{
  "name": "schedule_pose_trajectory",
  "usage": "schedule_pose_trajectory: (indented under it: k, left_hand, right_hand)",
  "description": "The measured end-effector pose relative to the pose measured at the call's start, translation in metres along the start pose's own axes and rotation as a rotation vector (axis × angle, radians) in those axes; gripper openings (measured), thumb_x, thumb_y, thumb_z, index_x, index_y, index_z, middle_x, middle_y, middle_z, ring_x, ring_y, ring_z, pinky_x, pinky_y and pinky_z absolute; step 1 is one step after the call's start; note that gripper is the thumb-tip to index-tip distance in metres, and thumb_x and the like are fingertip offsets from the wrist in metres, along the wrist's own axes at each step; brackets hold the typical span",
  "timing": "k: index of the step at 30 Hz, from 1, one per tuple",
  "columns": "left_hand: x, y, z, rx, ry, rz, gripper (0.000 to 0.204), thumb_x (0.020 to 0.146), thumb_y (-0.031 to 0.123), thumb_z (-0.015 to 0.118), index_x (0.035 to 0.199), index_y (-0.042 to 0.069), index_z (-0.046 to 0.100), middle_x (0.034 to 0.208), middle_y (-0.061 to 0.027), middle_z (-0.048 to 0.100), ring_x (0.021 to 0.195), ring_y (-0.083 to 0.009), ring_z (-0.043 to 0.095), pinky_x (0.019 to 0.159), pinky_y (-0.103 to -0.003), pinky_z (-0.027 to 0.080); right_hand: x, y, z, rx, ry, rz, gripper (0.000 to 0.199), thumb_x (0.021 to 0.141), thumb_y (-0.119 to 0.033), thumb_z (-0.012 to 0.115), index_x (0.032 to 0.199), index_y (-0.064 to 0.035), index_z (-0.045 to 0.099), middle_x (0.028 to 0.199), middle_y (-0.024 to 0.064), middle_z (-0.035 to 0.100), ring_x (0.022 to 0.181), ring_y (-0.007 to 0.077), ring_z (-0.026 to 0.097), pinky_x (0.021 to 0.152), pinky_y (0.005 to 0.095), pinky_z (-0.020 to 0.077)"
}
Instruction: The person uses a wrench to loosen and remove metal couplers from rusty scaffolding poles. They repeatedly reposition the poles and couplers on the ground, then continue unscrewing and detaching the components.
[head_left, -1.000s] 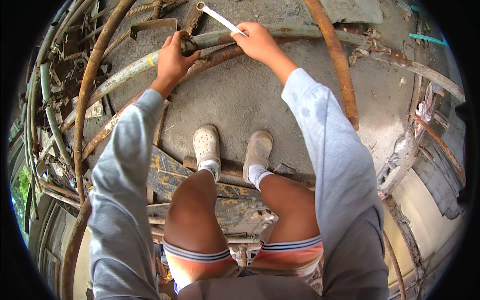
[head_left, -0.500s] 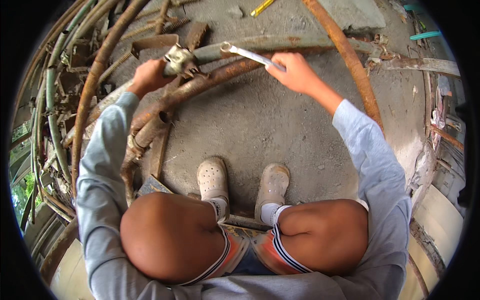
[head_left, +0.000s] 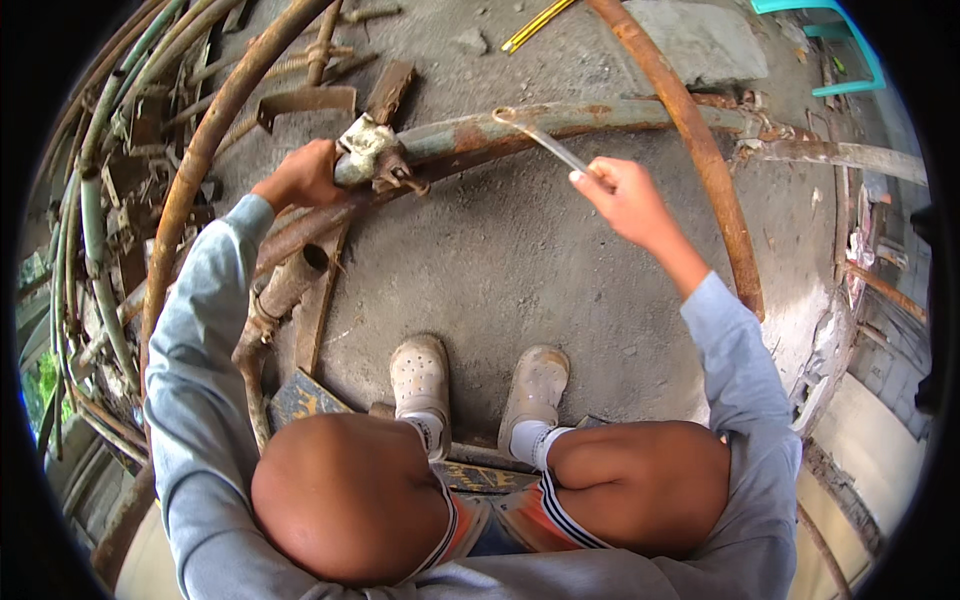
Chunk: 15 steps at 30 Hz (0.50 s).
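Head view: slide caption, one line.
Left hand at a pipe clamp on a greenish pipe, right hand holding a ring-ended spanner.

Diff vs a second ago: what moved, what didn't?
Squatting lower now. Right hand drew the wrench back toward the body and rightward; its ring end now overlaps the pipe in view. Left hand shifted from over the clamp to its left side. Unchanged: wrench in right hand, shoes planted.

Green pipe (head_left: 575,118) partly hidden by left hand (head_left: 304,176)

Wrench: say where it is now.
In the head view, the wrench is in the right grip, upper half, just right of centre, its ring end seen against the greenish pipe.
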<state>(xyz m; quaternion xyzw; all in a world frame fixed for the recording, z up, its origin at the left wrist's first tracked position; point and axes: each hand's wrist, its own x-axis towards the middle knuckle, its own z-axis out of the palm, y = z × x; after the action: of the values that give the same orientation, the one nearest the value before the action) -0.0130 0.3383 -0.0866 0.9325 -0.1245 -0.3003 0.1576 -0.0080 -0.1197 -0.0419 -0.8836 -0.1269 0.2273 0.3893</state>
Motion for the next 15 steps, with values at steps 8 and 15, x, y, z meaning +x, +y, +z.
schedule_pose_trajectory:
  k: [8, 15]
  left_hand:
    - [0.005, -0.016, 0.007, -0.104, 0.061, 0.051, 0.054, 0.062, 0.023, 0.084, 0.111, 0.005, 0.072, 0.104, -0.0211, 0.073, 0.098, -0.0354, 0.071, 0.086, -0.044, 0.055]
    - [-0.005, 0.004, -0.013, -0.348, -0.322, 0.052, 0.065, 0.07, 0.025, 0.085, 0.13, 0.007, 0.065, 0.119, -0.0179, 0.072, 0.113, -0.033, 0.068, 0.101, -0.042, 0.051]
  right_hand:
    - [0.0, -0.022, 0.024, -0.06, -0.048, -0.079, 0.034, 0.088, -0.034, 0.075, 0.079, -0.0022, 0.069, 0.069, 0.0176, 0.067, 0.063, 0.0331, 0.067, 0.059, 0.0434, 0.0498]
    - [-0.054, -0.008, -0.022, 0.005, -0.017, 0.082, 0.041, 0.09, -0.031, 0.075, 0.068, -0.0018, 0.057, 0.059, 0.0136, 0.055, 0.053, 0.0241, 0.052, 0.054, 0.0408, 0.0417]
